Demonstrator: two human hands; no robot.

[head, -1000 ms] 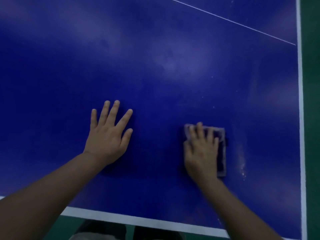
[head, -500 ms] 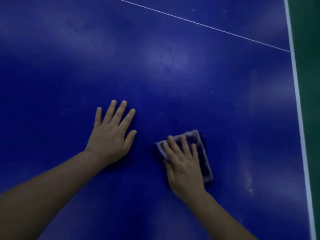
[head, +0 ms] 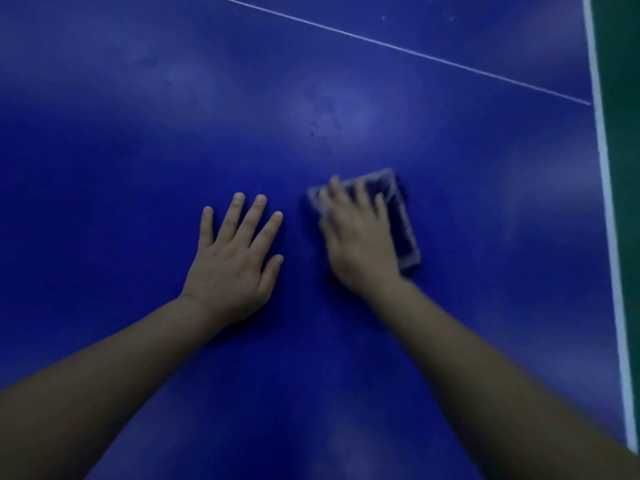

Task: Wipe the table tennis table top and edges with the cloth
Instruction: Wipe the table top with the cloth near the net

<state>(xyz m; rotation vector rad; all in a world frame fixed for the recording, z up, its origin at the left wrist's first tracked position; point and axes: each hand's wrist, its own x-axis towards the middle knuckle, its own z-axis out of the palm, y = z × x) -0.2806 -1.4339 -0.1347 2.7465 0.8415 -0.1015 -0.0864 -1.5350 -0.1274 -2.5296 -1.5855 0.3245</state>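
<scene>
My right hand (head: 360, 237), at centre frame, lay flat with straight fingers pressing down on the cloth (head: 401, 220); motion blur softened its outline. The cloth, folded to a dark rectangle, showed beyond the fingertips and along the hand's right side, flat on the table (head: 138, 133). My left hand (head: 235, 261), just left of it and apart from the cloth, rested palm-down with fingers spread, bracing on the bare surface and holding nothing.

Over the last second the cloth had travelled leftward, from near the pale dusty patch by the right sideline to a spot close beside the left hand, while the left hand held its place. I judged this a sideways stroke across the top, so wiping was under way in this near-right region.

Outward, the centre line (head: 398, 48) ran diagonally across the upper frame to meet the white edge line (head: 604, 168) down the right, with green floor (head: 623, 98) beyond. Pale smears remained in the upper middle; the edges, by my judgement, were yet to be wiped.
</scene>
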